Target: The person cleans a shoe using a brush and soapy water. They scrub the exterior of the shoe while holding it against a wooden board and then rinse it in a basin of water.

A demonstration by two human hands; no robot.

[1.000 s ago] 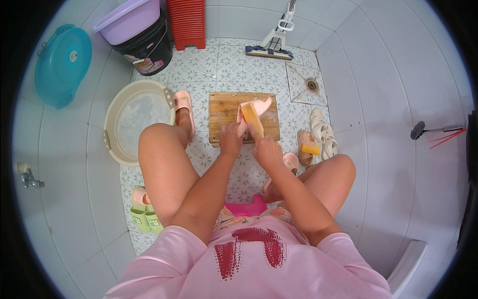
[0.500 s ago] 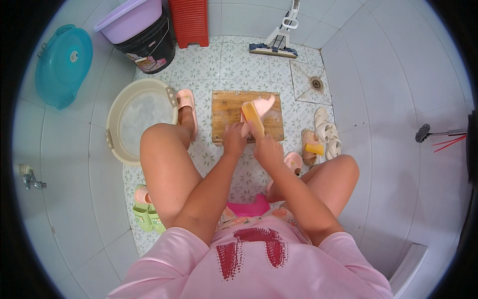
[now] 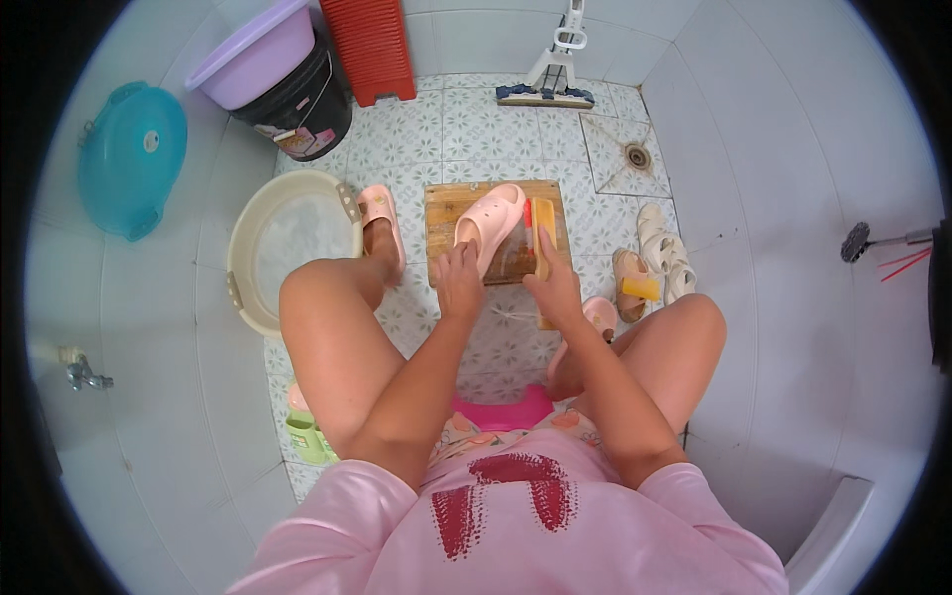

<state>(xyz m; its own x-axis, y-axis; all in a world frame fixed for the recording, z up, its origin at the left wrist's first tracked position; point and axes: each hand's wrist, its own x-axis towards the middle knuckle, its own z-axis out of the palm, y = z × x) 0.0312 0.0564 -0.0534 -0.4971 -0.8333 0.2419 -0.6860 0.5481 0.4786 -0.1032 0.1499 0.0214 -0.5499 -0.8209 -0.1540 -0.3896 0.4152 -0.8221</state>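
Observation:
My left hand grips a pale pink slipper near its heel, with the toe tilted up and away to the right. Beside it, my right hand is wrapped around a wooden scrubbing brush. The brush stands just right of the slipper, its red bristles turned toward it. Both are over a low wooden stool or board, whose surface looks wet. My fingers hide the slipper's heel and part of the brush handle.
A cream basin of cloudy water stands at the left. A yellow block rests on a tan sandal at the right, beside white sandals. Farther back are a black bucket, a mop and a floor drain.
The slipper has turned over, from lying partly under the brush to showing its upper side. The brush has moved off it to the right. My right hand has shifted right as well.

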